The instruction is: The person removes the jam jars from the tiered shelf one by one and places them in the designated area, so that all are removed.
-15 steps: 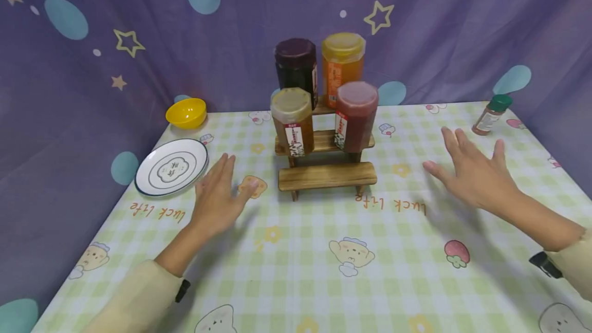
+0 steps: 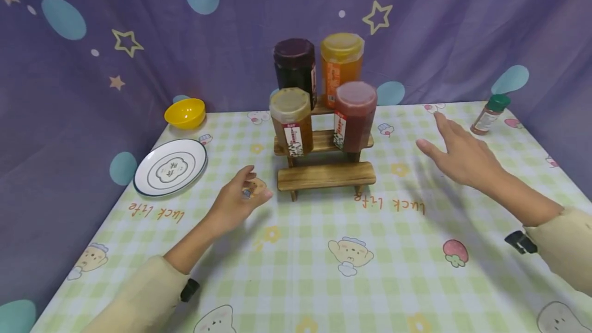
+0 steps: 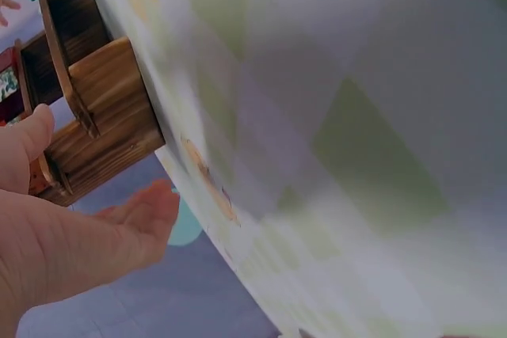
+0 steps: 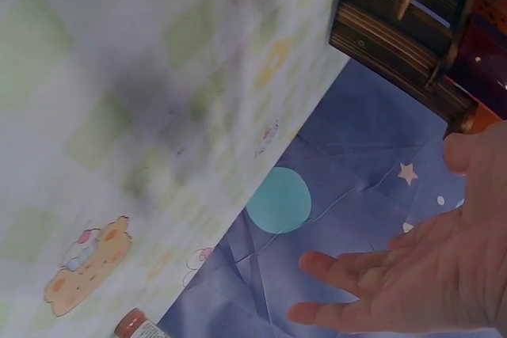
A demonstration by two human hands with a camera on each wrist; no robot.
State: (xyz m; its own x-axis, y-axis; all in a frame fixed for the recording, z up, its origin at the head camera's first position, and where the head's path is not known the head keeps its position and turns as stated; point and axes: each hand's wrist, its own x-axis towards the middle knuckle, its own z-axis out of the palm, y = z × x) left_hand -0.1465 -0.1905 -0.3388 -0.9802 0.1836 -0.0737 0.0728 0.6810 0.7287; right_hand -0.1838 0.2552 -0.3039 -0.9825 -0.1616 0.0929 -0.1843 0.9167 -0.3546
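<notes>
My left hand (image 2: 233, 202) hovers above the cloth, fingers relaxed and thumb apart, holding nothing. It is nearest the left end of a stepped wooden rack (image 2: 326, 176). On the rack's middle step stand a light-lidded amber jar (image 2: 292, 122) and a red jar (image 2: 355, 117). Behind them, on the top step, are a dark jar (image 2: 295, 68) and an orange jar (image 2: 342, 71). The lowest step bears nothing. Over the right side of the table my right hand (image 2: 467, 161) is raised, fingers extended and thumb spread, touching nothing. Nearest to it is a green-capped spice bottle (image 2: 487, 117).
At the left lies a white plate (image 2: 150, 181) with a dark rim. Behind it sits a yellow bowl (image 2: 185, 114) at the table's back left corner. A checked cloth (image 2: 398, 292) covers the table, and a purple curtain (image 2: 259, 24) hangs around its back and sides.
My left hand has moved right, toward the rack, and its fingers have bent a little. The right hand has shifted slightly up and left, its fingers closer together. The objects stay in place.
</notes>
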